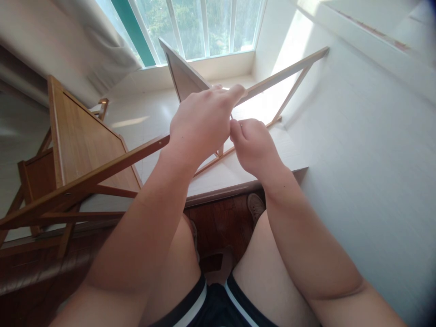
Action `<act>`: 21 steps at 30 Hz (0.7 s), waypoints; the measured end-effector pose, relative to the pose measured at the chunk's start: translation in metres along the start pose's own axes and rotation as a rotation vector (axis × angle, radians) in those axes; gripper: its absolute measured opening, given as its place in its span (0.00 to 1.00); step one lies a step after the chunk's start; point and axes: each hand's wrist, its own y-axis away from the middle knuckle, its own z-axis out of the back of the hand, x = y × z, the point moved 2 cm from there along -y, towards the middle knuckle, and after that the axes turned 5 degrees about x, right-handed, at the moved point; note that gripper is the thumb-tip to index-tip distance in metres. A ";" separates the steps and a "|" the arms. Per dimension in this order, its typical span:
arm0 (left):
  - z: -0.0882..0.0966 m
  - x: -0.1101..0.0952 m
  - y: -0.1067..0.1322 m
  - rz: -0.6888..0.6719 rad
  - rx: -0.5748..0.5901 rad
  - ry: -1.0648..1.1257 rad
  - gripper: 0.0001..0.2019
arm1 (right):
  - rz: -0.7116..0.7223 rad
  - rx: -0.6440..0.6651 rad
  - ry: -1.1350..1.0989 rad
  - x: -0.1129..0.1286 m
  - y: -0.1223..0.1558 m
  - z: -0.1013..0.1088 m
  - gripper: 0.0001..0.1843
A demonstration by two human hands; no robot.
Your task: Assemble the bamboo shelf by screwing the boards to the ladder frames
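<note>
A wooden frame [288,71] with long slats stands on the white ledge in front of me, a panel [187,75] set at an angle on it. My left hand [204,113] lies over the frame's upper bar, its fingers bent around the wood and mostly hidden behind the hand. Just below and to the right, my right hand [254,143] is closed, thumb pressed to the curled fingers. A thin piece shows at the thumb tip, too small to name. The long brown bar [136,154] runs leftward from under my left hand.
Another wooden piece with a broad panel [88,136] and crossed legs stands at left. Behind the white ledge [221,177] is a barred window [204,27], with a beige curtain [85,41] beside it. A white wall [368,150] closes the right side.
</note>
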 end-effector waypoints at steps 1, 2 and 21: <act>0.000 0.000 0.000 -0.001 0.004 0.006 0.26 | 0.005 0.001 0.062 0.001 0.000 0.002 0.25; -0.001 0.000 0.000 0.000 0.010 0.013 0.26 | 0.007 0.004 0.099 0.003 0.001 0.003 0.25; 0.003 -0.001 0.001 0.023 0.018 0.022 0.27 | -0.199 0.085 -1.121 0.007 0.001 -0.019 0.25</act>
